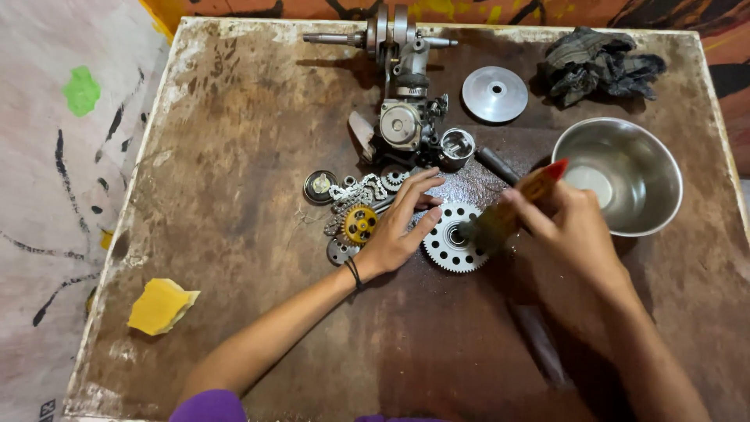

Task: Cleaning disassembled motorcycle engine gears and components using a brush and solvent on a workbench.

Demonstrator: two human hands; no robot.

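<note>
My left hand [402, 227] lies flat on the worn metal table [258, 312], fingers spread against the left edge of a large toothed silver gear [444, 252]. In my right hand [570, 223] I grip a brush [512, 207] with a yellow-and-red handle, its dark bristles pressed on the gear's hub. The brush is blurred by motion. Just left of my left hand sit a small brass-coloured gear [359, 224], a chain [358, 190] and other small gears.
A crankshaft with connecting rod [394, 39], an engine part [402, 129], a piston [456, 147] and a round pulley plate [494, 94] lie at the back. A steel bowl [625, 148] stands right, a dark rag [598, 64] behind it, yellow sandpaper [160, 306] front left.
</note>
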